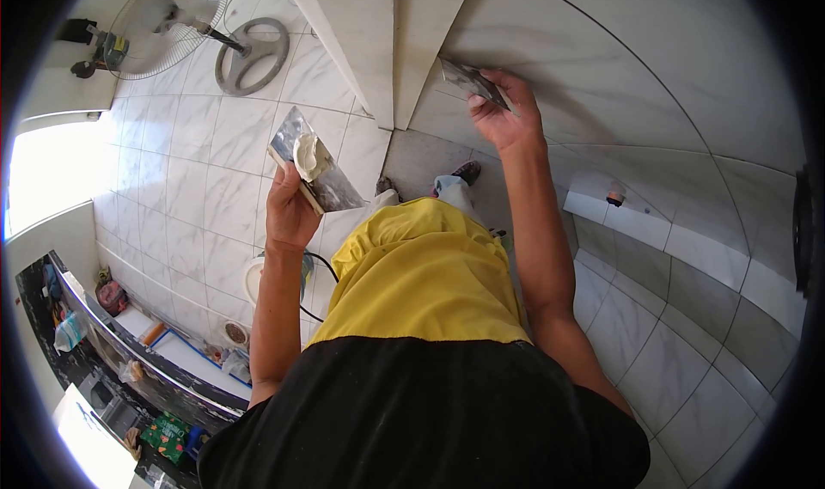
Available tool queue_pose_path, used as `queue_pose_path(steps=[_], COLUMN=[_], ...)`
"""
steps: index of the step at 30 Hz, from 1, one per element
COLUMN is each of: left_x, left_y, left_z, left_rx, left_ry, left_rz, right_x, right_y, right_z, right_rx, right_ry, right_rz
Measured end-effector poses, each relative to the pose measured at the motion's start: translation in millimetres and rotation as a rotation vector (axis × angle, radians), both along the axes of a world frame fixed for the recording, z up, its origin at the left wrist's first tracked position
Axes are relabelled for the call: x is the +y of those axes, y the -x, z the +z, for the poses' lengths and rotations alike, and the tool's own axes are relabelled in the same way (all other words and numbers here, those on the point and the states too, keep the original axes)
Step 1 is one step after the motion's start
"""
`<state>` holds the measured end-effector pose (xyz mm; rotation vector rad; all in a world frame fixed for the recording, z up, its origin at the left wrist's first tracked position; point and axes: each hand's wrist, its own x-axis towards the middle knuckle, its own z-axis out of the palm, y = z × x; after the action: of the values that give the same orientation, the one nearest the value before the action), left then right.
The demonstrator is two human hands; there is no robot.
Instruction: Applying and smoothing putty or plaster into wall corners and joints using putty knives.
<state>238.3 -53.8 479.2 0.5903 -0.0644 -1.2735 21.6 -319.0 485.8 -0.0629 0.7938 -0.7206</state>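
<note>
My left hand point(292, 210) is closed on a wide metal putty blade point(339, 184) by its pale back edge, tilted at the left of my lap. On the blade sits a thick lump of cream putty point(312, 156). My right hand point(509, 115) is raised higher and pinches a smaller flat metal putty knife point(471, 81) between thumb and fingers. That knife lies close to the light tiled wall point(584, 68), beside the white door frame point(400, 42); whether its edge touches the wall I cannot tell.
A standing fan point(172, 25) with a round grey base point(253, 58) stands on the marbled floor tiles at the far left. Near my left forearm is a white bucket point(256, 278) with a black cord. A cluttered dark counter point(129, 347) runs along the lower left.
</note>
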Motion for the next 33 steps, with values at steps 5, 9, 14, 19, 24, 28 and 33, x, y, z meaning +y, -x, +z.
queue_pose_path(steps=[5, 9, 14, 19, 24, 28, 33], left_x=[1.3, 4.6, 0.2, -3.2, -1.7, -2.2, -1.4], left_y=[-0.6, -0.2, 3.1, 4.1, 3.7, 4.2, 2.7], left_z=[-1.5, -1.0, 2.8, 8.3, 6.2, 6.3, 4.0], left_rx=[0.032, 0.018, 0.014, 0.021, 0.018, 0.026, 0.022], left_ry=[0.011, -0.011, -0.017, 0.022, 0.006, -0.003, -0.005], left_rz=[-0.011, 0.002, -0.011, -0.046, -0.017, -0.002, -0.006], right_x=[-7.2, 5.5, 19.2, 8.7, 7.8, 0.4, 0.7], right_y=[5.0, -5.4, 3.0, -1.6, 0.6, 3.7, 4.0], right_z=[7.4, 48.8, 24.0, -1.3, 4.2, 3.3, 26.9], right_rx=[-0.187, -0.024, 0.246, 0.228, 0.149, -0.022, -0.109], right_ry=[0.016, -0.078, 0.138, 0.111, 0.093, 0.052, 0.073], right_rz=[0.058, -0.145, 0.108, 0.136, 0.033, -0.033, -0.023])
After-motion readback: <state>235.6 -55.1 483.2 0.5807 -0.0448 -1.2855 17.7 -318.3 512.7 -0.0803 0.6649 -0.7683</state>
